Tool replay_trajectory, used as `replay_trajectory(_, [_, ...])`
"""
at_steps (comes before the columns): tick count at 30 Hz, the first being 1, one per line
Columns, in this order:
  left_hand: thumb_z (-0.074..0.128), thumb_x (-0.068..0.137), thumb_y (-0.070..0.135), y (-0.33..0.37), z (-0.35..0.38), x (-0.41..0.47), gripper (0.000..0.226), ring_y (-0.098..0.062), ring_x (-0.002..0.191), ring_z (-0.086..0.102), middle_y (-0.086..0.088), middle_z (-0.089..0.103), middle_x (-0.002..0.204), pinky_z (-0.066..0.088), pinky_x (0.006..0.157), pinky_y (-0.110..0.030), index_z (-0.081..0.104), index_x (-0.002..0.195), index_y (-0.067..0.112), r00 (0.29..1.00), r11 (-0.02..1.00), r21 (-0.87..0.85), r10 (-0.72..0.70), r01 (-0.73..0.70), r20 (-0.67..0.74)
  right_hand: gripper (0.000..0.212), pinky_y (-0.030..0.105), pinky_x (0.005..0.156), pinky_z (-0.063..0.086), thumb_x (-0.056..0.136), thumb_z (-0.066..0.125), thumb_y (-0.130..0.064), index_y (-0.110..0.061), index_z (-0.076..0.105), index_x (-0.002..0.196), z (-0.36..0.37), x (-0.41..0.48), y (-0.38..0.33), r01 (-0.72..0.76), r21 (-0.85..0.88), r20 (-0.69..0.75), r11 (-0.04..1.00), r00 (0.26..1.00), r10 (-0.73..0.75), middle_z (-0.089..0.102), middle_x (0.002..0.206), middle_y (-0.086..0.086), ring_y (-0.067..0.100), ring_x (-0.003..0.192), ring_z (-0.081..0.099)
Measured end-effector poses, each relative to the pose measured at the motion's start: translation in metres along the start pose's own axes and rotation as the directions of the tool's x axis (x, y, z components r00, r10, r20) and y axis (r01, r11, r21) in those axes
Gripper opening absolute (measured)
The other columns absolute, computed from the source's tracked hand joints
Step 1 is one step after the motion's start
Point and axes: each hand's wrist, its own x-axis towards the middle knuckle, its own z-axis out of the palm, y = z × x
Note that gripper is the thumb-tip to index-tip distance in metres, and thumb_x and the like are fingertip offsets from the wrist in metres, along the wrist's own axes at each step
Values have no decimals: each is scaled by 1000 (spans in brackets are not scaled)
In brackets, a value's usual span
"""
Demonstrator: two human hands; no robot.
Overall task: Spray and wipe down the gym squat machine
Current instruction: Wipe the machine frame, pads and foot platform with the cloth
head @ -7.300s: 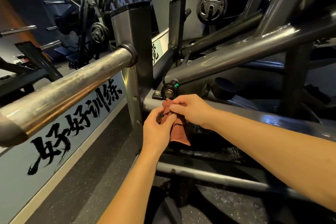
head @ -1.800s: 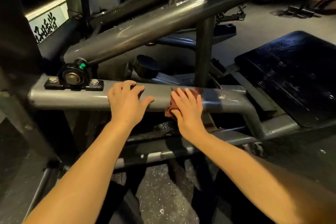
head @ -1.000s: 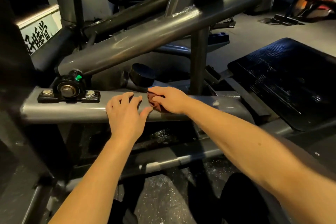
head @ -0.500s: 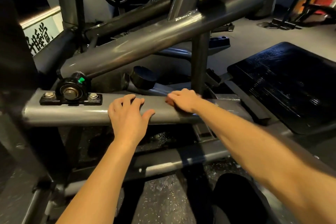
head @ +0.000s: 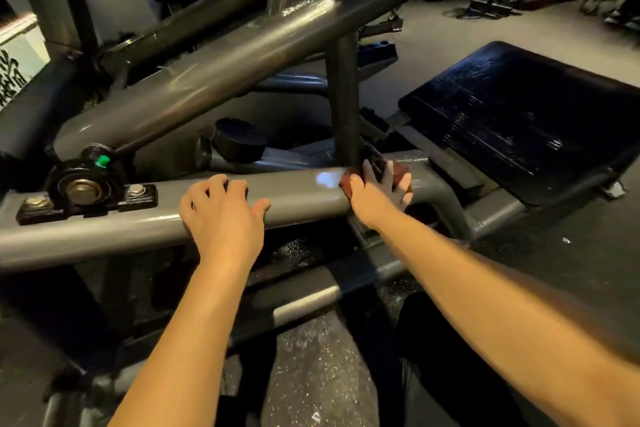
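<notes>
While the right grip is pressing a reddish-brown cloth flat against the grey horizontal steel tube of the squat machine, its fingers are lying spread and straight over the fabric, curling round nothing. Cloth edges are showing on either side of that grip, and a dark upright post is meeting the tube just beyond it. The left grip is resting on the same tube, apart from the cloth, fingers lying loosely over the top and grasping nothing. Left of it, a black bolted bearing block with a green cap is sitting on the tube.
</notes>
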Motion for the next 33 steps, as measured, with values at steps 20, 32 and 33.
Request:
replay_trajectory(20, [52,98,60,81,18,30,47,-29,131,36,-2,49,141,28,107,-46,60,132,30,917,944,40,307,-327,254,66,57,123,13,105,36,-61,-42,10,163,-9,20,14,-397,468,-44,789,882,470,-20,169,12,45,154,8])
replay_trajectory(32, [58,95,60,81,33,35,48,-28,129,35,1,48,137,30,106,-44,61,133,31,930,951,-50,308,-304,203,50,58,125,-7,111,29,-40,-38,29,160,-9,-19,15,260,-54,2,964,965,-261,6,173,-2,35,157,-12])
replay_trajectory(33, [58,95,60,81,34,35,48,-28,129,35,2,48,137,29,106,-44,61,134,31,931,952,-57,306,-301,199,50,53,124,-10,111,29,-38,-37,29,161,-15,-12,16,324,-102,34,941,946,-322,10,172,-1,29,158,-10])
